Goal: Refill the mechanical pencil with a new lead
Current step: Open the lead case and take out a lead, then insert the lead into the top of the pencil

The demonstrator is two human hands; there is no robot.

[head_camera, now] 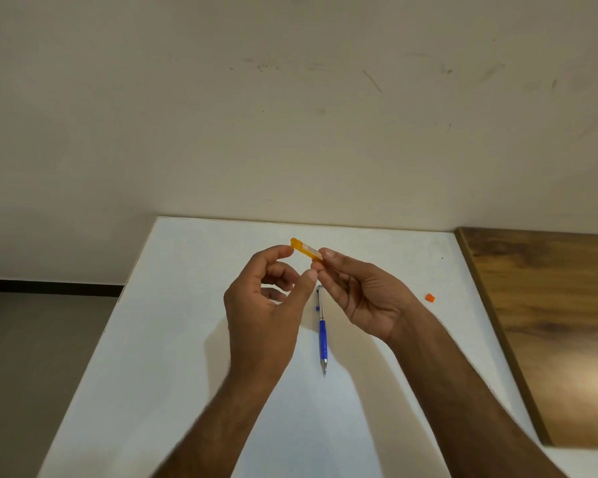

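Observation:
A small orange lead case (306, 250) is held up above the white table (173, 339), slanting down to the right. My left hand (263, 305) has its index fingertip on the case's upper left end and its thumb tip just under the lower end. My right hand (363, 291) pinches the case's lower right end between thumb and fingers, which hide that end. Whether a lead is out of the case is too fine to tell. The mechanical pencil (321, 331), silver with a blue grip, lies on the table below my hands with its tip pointing towards me.
A tiny orange cap (429, 298) lies on the table to the right of my right hand. A brown wooden surface (549, 322) adjoins the table's right edge. A pale wall rises behind the table, and the floor drops away on the left.

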